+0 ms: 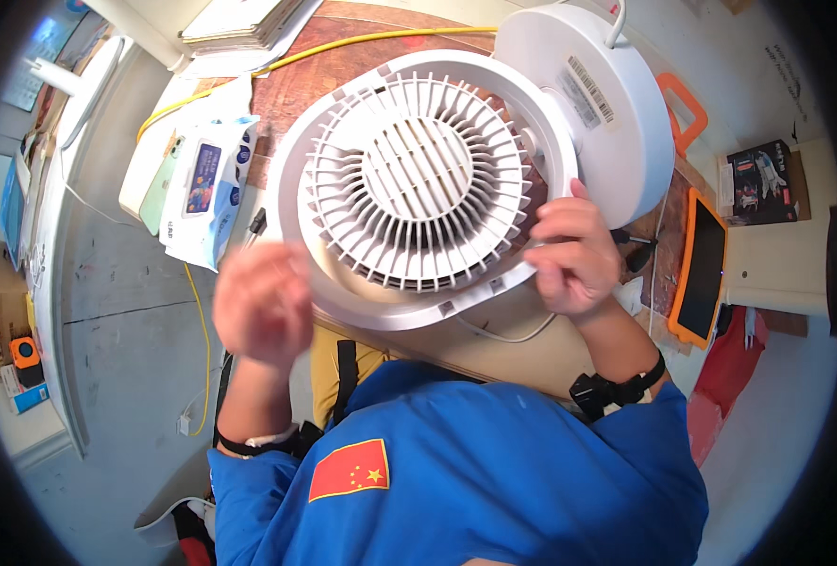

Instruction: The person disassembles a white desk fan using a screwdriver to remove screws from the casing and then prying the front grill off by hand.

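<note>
A white electric fan (pixel 418 170) lies across the table in front of me, its slotted round housing facing up inside an open white ring frame (pixel 291 226). Its thick round base (pixel 617 141), with a barcode label, is tipped up on its side at the upper right. My right hand (pixel 579 250) has its fingers curled at the ring's lower right edge, gripping it. Close to the ring's lower left edge is my left hand (pixel 263 302), smeared by motion, so its fingers do not show clearly. Whether it touches the ring, I cannot tell.
Left of the fan lies a white and blue wipes pack (pixel 206 193). A yellow cable (pixel 371 40) runs behind the fan. At right are an orange-framed tablet (pixel 699 269), an orange handle (pixel 687 113) and a dark box (pixel 763 184). Stacked papers (pixel 239 28) sit at the back.
</note>
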The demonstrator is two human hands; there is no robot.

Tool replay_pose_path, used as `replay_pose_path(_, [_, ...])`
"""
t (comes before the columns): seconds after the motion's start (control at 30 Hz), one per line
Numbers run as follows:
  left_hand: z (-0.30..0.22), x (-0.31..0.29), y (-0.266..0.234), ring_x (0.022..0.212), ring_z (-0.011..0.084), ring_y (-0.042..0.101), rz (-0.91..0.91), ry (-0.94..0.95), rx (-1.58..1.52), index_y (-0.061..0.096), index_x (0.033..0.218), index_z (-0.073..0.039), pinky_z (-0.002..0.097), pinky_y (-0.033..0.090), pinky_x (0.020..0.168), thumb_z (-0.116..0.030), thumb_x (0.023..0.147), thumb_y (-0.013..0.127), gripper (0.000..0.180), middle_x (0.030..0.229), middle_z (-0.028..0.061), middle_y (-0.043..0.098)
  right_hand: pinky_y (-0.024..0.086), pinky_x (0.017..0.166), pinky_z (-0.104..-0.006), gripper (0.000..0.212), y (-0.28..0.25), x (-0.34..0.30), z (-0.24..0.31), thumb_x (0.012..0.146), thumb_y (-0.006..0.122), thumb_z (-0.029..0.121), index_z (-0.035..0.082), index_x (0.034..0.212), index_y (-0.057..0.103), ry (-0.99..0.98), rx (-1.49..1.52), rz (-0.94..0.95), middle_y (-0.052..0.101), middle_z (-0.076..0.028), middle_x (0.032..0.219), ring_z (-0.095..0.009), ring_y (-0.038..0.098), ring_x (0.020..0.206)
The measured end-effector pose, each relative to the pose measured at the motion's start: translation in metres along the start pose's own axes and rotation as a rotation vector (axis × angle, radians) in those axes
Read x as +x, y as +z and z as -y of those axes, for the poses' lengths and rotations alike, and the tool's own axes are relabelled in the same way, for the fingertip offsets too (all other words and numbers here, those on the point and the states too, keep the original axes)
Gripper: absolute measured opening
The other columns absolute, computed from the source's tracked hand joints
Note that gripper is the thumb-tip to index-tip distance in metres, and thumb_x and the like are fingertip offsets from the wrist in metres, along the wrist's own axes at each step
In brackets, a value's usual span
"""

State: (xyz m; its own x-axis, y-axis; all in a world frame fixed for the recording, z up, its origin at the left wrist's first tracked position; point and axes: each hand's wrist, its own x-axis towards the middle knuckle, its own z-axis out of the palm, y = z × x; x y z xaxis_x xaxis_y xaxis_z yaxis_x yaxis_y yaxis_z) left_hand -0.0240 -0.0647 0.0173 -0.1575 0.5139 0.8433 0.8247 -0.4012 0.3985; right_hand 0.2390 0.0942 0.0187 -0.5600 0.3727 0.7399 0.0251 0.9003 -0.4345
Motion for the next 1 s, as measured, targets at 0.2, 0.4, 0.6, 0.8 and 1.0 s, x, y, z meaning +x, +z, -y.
replay_pose_path(0.2, [0.064,0.058,0.023,0.092,0.0142,0.060,0.221,-0.821,-0.247,0.062,0.110,0.005,0.0283,0.046,0.084,-0.021,0.095,0.054,0.031,0.102,0.0111,0.066,0.049,0.086,-0.0358,0.016,-0.012,-0.050,0.002,0.088,0.054,0.010,-0.001,0.099,0.056,0.290,0.075,-0.226,0.057,-0.017,0.107,-0.023,0.061,0.091])
replay_pose_path(0.4, [0.077,0.069,0.040,0.091,0.0138,0.059,0.450,-1.135,-0.323,0.060,0.113,0.005,0.0271,0.045,0.082,-0.031,0.098,0.047,0.041,0.102,0.0102,0.065,0.050,0.080,-0.0291,0.046,-0.010,-0.035,0.018,0.098,0.042,0.032,-0.002,0.129,0.042,1.043,0.549,-0.069,0.059,-0.014,0.107,-0.019,0.062,0.090])
replay_pose_path(0.6, [0.090,0.056,0.044,0.076,0.0078,0.054,0.421,-1.075,-0.509,0.062,0.105,0.002,0.0241,0.044,0.069,-0.025,0.097,0.048,0.031,0.086,0.0015,0.062,0.052,0.077,-0.0308,0.051,0.008,-0.009,0.009,0.098,0.038,0.046,0.003,0.123,0.047,1.193,0.865,-0.222,0.062,-0.008,0.097,-0.017,0.064,0.082])
replay_pose_path(0.8, [0.069,0.052,0.039,0.086,0.0089,0.055,0.354,-1.004,-0.475,0.060,0.114,0.002,0.0235,0.042,0.077,-0.023,0.097,0.049,0.032,0.096,0.0028,0.062,0.049,0.065,-0.0273,0.042,0.008,0.001,-0.001,0.097,0.043,0.041,0.001,0.108,0.052,1.166,0.852,-0.274,0.060,-0.006,0.079,-0.014,0.058,0.068])
replay_pose_path(1.0, [0.046,0.036,0.029,0.072,0.0043,0.047,0.120,-0.966,-0.723,0.058,0.116,0.001,0.0193,0.038,0.065,-0.019,0.096,0.051,0.029,0.094,0.0002,0.062,0.042,0.055,-0.0255,0.038,0.009,0.006,-0.004,0.096,0.045,0.039,0.002,0.106,0.053,1.027,0.866,-0.298,0.055,-0.003,0.075,-0.011,0.050,0.060])
